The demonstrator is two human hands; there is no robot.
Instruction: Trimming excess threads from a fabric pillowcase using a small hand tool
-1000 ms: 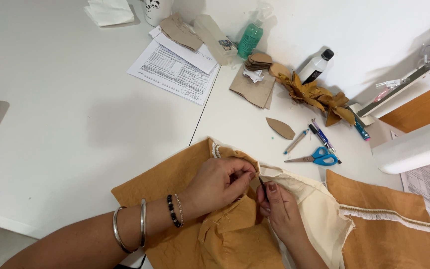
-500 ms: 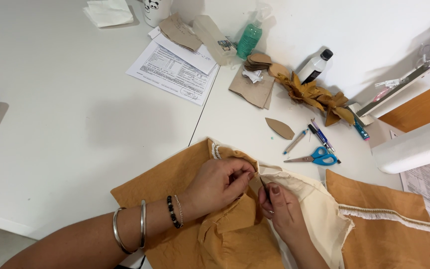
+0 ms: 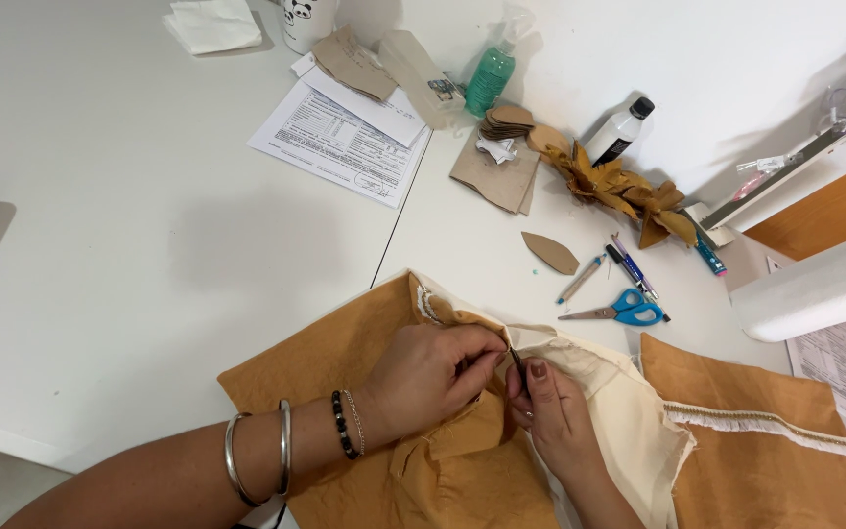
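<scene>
Tan cloth [image 3: 345,362] with cream lining [image 3: 629,421], flat on table [image 3: 100,245]: left hand [image 3: 433,377] pinches its fold taut, right hand [image 3: 550,411] pinches a thin dark tool there; scissors [image 3: 619,309] beyond the pinch, within reach.

Bright, even, diffuse light. Soft grey shadows lie left of the green bottle [image 3: 491,78] and across the white table [image 3: 100,255] beyond. No glare. Focus sharp throughout; slight wide-angle stretch near corners.
</scene>
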